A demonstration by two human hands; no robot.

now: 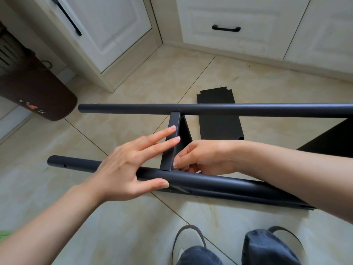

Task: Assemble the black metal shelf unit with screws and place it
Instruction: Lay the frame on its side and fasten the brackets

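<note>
The black shelf frame lies on its side on the tiled floor. Its far tube [229, 109] and near tube [219, 183] run left to right, joined by an upright shelf panel [172, 134] seen edge-on. My left hand [131, 163] rests flat across the near tube, fingers spread and touching the panel's edge, thumb on the tube. My right hand [202, 157] has its fingers pinched at the joint of panel and near tube; what they hold is hidden. A second shelf panel [328, 138] sits between the tubes at the right. A loose panel [219, 115] lies flat on the floor beyond.
White cabinets [238, 25] with black handles line the back and left. A dark brown rounded object [38, 92] stands at the left. My knees [267, 245] and slippers are at the bottom edge. Beige floor tiles [124, 226] surround the frame.
</note>
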